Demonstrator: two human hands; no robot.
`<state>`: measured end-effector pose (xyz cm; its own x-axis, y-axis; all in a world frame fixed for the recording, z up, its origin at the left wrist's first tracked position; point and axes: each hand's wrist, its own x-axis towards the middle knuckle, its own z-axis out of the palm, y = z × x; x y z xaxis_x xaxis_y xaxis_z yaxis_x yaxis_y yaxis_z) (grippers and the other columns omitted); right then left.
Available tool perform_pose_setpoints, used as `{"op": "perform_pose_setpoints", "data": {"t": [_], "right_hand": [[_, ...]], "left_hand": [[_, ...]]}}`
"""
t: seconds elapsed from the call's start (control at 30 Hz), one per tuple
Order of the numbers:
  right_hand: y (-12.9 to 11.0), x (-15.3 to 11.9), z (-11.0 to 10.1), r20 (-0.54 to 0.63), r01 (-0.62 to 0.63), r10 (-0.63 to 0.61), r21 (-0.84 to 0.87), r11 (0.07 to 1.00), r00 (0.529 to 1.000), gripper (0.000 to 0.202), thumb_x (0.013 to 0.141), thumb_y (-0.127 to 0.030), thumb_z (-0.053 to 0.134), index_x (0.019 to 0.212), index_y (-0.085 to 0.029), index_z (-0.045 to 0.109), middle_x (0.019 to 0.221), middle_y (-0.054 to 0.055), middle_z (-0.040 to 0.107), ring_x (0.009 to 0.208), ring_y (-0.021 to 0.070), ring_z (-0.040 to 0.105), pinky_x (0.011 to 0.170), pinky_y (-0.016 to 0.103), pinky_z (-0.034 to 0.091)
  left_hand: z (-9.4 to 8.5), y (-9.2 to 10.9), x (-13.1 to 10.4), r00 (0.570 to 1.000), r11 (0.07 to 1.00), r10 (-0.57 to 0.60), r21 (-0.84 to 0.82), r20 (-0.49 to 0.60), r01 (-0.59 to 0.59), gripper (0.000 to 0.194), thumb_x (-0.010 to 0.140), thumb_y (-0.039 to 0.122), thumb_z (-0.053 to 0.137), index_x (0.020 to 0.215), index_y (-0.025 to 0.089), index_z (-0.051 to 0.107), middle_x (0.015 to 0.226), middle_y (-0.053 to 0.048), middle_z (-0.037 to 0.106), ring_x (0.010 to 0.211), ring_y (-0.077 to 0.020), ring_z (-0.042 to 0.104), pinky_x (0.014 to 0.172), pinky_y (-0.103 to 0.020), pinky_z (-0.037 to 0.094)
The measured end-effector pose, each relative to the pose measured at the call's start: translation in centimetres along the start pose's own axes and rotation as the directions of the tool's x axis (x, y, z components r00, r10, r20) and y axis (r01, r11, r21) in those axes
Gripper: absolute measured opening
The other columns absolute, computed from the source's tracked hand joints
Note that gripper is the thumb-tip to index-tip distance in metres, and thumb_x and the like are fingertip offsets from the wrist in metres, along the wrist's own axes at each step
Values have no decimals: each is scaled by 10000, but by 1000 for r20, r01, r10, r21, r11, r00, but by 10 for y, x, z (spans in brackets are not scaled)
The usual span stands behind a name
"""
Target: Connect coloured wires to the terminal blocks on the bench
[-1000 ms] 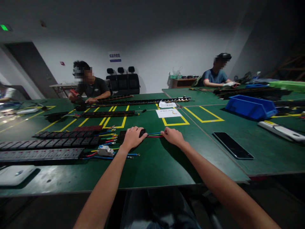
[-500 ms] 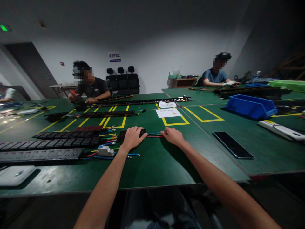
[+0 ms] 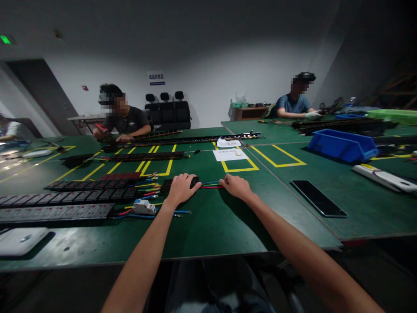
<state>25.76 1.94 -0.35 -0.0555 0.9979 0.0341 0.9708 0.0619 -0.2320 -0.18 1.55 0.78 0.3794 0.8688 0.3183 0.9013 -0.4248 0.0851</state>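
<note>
Moved since the earlier frame: the gloved hand [image 3: 313, 115] of the co-worker at far right, shifted slightly. The wearer's own two hands have kept their places.

Item: black block [image 3: 195, 181], one, with coloured wires [image 3: 211, 187] in blue, green and red. Long axis runs left to right across the bench [image 3: 202, 237], roughly parallel to its near edge; the wire end points right. Block lies flat, its middle section covered from sight.

Left hand [image 3: 180, 188]: partly closed over the block, palm down, fingers bent across the top toward the far side, thumb stretched right along the near side at the wire end.

Right hand [image 3: 238, 187]: curled nearly closed, thumb and forefinger pinching the wires; wire tips hidden within the grip.

Position: block beneath the left hand, a little showing on either side; wires straight, bridging the gap between the two hands.

Adjacent, left: grey socket strip [image 3: 58, 212]; white breaker [image 3: 144, 207] among loose leads, nearer the wearer than the block. Adjacent, right: dark-screened phone [image 3: 318, 198], face up, set diagonally, well apart from the right hand. Beyond the hands: white paper sheet [image 3: 230, 155].
</note>
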Motion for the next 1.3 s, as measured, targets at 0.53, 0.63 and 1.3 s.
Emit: {"op": "perform_pose_setpoints", "data": {"t": [0.53,0.63,1.3], "right_hand": [[2,1,2,-7,22,-22,-3,1000,1000,406,1046,-547,399,1074,-218,634,1044,119,735,931,272,704,731,315,450],[3,2,2,-8,23,-23,-2,1000,1000,404,1044,-547,402,1067,-219,637,1045,119,736,928,271,703,732,314,449],[1,1,0,3,11,-11,6,1000,1000,400,1045,-539,410,1081,-218,645,1064,123,741,938,268,701,745,310,445]], "left_hand": [[0,0,0,1000,1000,0,-27,-5,0,592,1010,646,362,1304,218,647,1195,-125,691,1107,-298,615,971,-447,447],[0,0,0,1000,1000,3,-29,-8,-3,589,1013,640,358,1303,215,645,1196,-125,690,1109,-296,616,975,-443,446],[0,1,0,1000,1000,0,-17,-5,0,593,1011,645,360,1306,219,647,1199,-126,692,1118,-303,613,969,-443,448]]}}
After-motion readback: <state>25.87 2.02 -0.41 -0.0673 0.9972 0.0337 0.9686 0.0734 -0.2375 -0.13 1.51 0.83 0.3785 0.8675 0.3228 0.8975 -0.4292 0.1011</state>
